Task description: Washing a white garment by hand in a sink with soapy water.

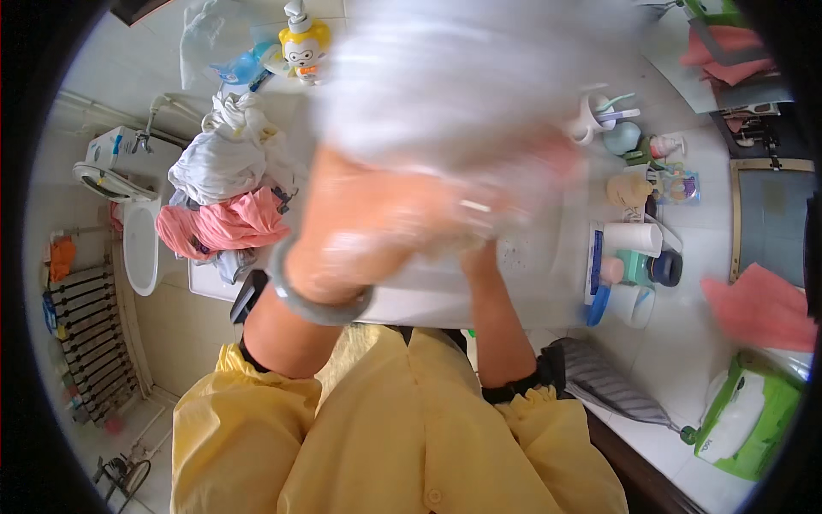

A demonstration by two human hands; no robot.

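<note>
A large white cloth, blurred by motion, fills the upper middle above the washbasin. My left hand, wet and with a grey bangle at the wrist, grips the lower edge of this cloth. Behind and to the right, my right hand is mostly covered by the left hand and the cloth; its fingers cannot be made out. Left of the basin lies a heap of wrung cloths, with a white one above a pink one.
Toiletries, including a white cup and a blue-capped jar, line the basin's right side. A yellow pump bottle stands at the back. A toilet is at far left; a green tissue pack is at lower right.
</note>
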